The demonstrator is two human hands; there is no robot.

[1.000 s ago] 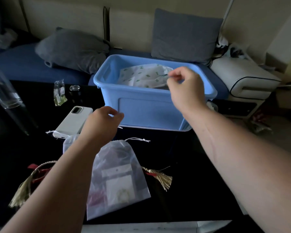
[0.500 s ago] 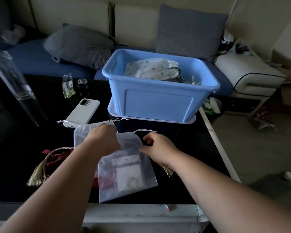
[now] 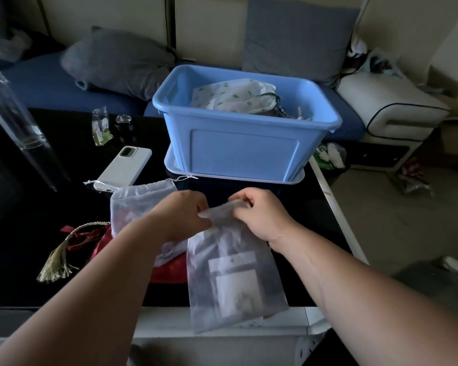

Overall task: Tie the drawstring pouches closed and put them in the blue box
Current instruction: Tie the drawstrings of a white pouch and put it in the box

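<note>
Closest to the person, a see-through pouch [image 3: 233, 276] lies flat on the black surface [image 3: 50, 207]. Its bottom end sticks out past the near edge. A white card shows inside it.

Both hands are at the top of this pouch. The left hand [image 3: 181, 215] pinches one side of the mouth. The right hand [image 3: 259, 215] pinches the other side, with the edge bunched under its fingers. So each grip is closed on the pouch top. The strings of this pouch are hidden by the hands.

I think the step now is closing this pouch. Next, the hands need to find the two strings, pull them apart so the mouth shuts, and tie a knot.

Just behind the left hand lies a second pouch [image 3: 138, 204], with loose strings. It rests partly on a red cloth [image 3: 167, 270] with a gold tassel [image 3: 56, 265]. A white phone [image 3: 124, 167] is a bit farther back.

Farther away stands the blue box [image 3: 243, 151], on its lid [image 3: 233, 178]. A white pouch [image 3: 230, 95] with green marks is already in it.
</note>
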